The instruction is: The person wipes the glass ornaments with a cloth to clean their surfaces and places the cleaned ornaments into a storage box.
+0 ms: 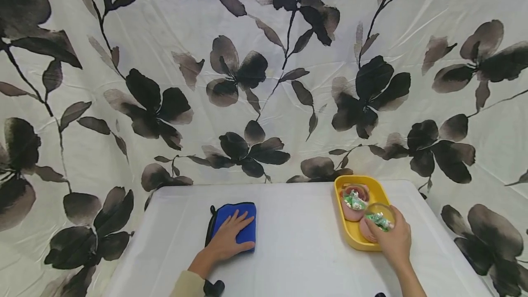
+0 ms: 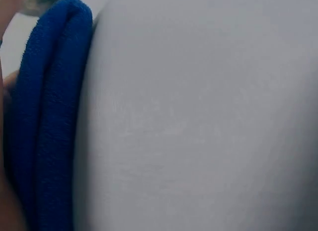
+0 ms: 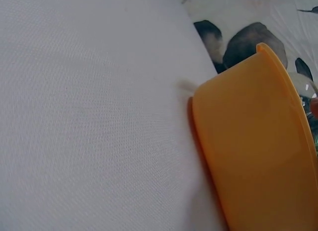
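Observation:
My left hand point(image 1: 228, 238) rests with spread fingers on a folded blue cloth point(image 1: 245, 208) with a dark edge. In the left wrist view the cloth point(image 2: 55, 121) shows thick, fuzzy folds. To the right, my right hand point(image 1: 395, 238) grips a small pink-based container point(image 1: 380, 218) with a clear top, thumb on one side and fingers on the other. Green and silver pieces show inside. It is at the near end of a yellow tray point(image 1: 345, 229); whether its base touches the tray is hidden. A similar container point(image 1: 353, 203) stands behind it.
A white table point(image 1: 294, 237) carries the cloth on the left and the tray on the right. Behind and beside it hangs a white sheet point(image 1: 313, 90) with dark flowers. The tray's tall side wall point(image 3: 248, 141) fills part of the right wrist view.

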Demonstrator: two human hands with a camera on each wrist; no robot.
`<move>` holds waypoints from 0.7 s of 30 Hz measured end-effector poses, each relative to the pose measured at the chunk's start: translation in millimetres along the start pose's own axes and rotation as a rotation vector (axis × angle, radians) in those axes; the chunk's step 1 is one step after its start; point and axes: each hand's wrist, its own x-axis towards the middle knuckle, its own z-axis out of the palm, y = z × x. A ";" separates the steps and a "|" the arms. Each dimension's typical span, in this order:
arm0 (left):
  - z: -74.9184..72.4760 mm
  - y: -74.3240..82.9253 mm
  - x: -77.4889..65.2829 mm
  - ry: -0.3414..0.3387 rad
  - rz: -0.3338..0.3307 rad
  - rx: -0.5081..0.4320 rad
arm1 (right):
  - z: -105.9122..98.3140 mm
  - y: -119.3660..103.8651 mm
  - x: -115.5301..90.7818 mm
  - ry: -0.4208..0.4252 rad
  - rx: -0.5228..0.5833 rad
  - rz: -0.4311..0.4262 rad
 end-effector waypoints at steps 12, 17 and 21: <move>8.5 -6.0 6.3 0.073 -0.014 0.154 | 1.9 -2.0 -2.1 0.018 0.010 -0.026; 9.9 -2.4 5.0 0.094 -0.008 0.146 | 1.8 -2.7 -0.5 0.012 0.015 -0.035; 6.2 -0.4 -2.8 0.129 -0.008 0.112 | 1.3 -1.6 -0.6 -0.011 0.027 -0.061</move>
